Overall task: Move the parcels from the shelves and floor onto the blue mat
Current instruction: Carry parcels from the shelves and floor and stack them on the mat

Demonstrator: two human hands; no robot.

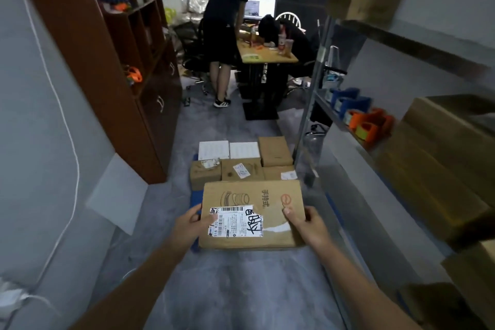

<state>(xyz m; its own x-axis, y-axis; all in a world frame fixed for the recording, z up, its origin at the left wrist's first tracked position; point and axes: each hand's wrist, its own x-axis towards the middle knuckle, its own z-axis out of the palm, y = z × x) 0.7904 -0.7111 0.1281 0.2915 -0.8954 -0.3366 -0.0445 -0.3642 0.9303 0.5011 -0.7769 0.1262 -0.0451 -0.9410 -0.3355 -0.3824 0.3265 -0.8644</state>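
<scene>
A grey floor (241,289) runs down a narrow, dim room. A tall brown bookcase (128,61) stands along the grey wall (32,142) on the left, and a white cable (64,128) hangs down that wall. Metal shelves (308,120) line the right. At the far end stand a wooden table (267,55), a white chair (289,17) and a lit monitor (261,5).
</scene>
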